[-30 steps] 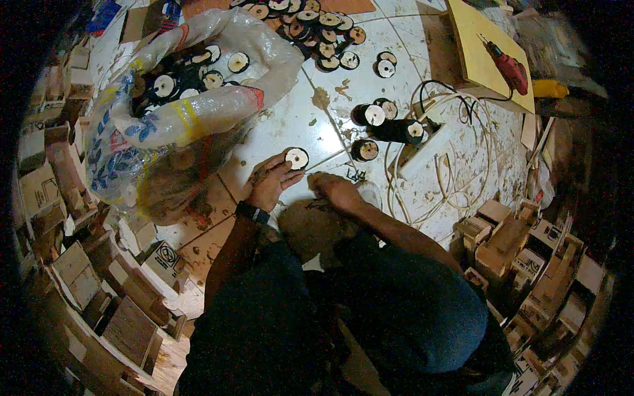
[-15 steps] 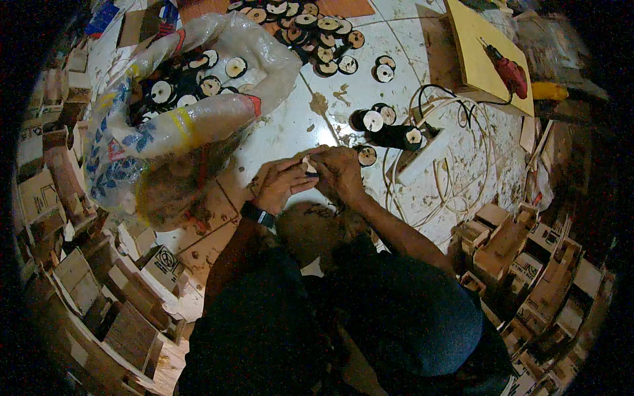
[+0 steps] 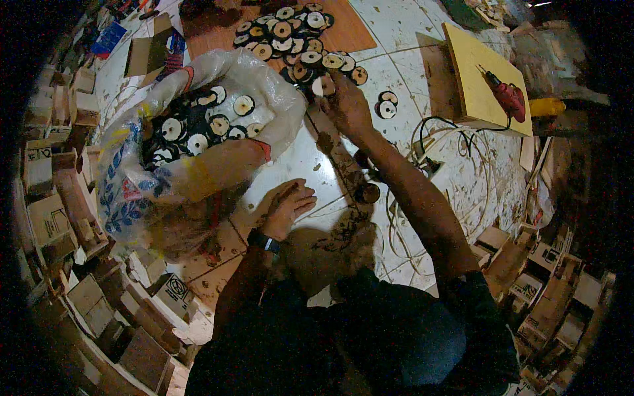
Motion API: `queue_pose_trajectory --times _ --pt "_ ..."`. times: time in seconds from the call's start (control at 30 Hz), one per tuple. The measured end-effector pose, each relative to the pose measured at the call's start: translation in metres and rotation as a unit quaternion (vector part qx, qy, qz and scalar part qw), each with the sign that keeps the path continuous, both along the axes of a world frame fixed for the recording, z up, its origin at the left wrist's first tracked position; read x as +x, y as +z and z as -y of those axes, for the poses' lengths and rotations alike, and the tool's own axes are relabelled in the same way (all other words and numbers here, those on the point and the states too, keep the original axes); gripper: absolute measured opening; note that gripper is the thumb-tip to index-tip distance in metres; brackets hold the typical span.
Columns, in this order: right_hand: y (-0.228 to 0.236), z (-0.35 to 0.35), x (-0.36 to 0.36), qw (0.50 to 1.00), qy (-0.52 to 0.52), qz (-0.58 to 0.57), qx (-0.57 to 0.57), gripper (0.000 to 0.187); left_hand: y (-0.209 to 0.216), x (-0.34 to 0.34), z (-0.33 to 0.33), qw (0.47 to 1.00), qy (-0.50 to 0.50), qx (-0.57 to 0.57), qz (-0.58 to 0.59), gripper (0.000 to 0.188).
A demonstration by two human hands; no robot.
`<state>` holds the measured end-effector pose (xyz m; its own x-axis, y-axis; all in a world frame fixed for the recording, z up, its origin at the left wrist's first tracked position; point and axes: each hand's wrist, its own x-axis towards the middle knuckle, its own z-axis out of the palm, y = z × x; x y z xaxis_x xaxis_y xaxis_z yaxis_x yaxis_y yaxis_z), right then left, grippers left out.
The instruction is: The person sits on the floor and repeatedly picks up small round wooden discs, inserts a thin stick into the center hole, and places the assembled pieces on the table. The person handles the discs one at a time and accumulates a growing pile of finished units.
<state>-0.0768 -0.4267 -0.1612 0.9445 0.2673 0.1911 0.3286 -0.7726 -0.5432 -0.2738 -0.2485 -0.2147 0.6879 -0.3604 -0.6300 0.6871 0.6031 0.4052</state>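
Note:
My right hand (image 3: 345,109) reaches far forward to the near edge of a heap of round wooden discs (image 3: 282,30). Its fingers are closed on one pale wooden disc (image 3: 323,86) with a small centre hole; part of the grip is hidden. The heaped discs have dark rims and light faces, most with a hole in the middle. My left hand (image 3: 288,206) is held low over the white tiled floor, fingers stretched out, with nothing in it. A dark watch sits on that wrist. Beside it on the left stands a large translucent sack (image 3: 218,158), its mouth open, holding more discs.
Two discs (image 3: 386,105) lie apart, right of the heap. A dark cylinder (image 3: 367,193) stands below my right forearm. A red drill (image 3: 507,98) rests on a yellow board (image 3: 472,72), with coiled cable (image 3: 456,198) nearby. Wooden and cardboard pieces (image 3: 86,297) are stacked along both sides.
My hands were together around a small pale piece; they have parted. The right hand has moved forward to the disc heap, while the left has stayed low, its fingers now empty.

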Motion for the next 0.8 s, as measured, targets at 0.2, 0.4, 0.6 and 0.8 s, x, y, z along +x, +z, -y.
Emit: queue_pose_trajectory --times 0.2,0.4,0.6,0.8 --pt "-0.006 0.007 -0.017 0.991 -0.037 -0.037 -0.120 0.057 -0.007 -0.014 0.000 1.000 0.001 -0.017 0.018 0.041" --pt "0.003 0.052 -0.108 0.914 0.016 -0.007 -0.405 0.040 -0.008 -0.014 0.006 0.999 -0.037 0.003 0.033 0.037" --pt "0.004 0.061 -0.108 0.895 0.072 -0.028 -0.439 0.036 0.000 -0.013 0.024 0.992 -0.082 0.037 0.089 0.036" --pt "0.024 0.041 -0.130 0.932 0.078 -0.068 -0.347 0.042 0.009 -0.013 0.026 0.996 -0.067 -0.014 0.057 0.038"
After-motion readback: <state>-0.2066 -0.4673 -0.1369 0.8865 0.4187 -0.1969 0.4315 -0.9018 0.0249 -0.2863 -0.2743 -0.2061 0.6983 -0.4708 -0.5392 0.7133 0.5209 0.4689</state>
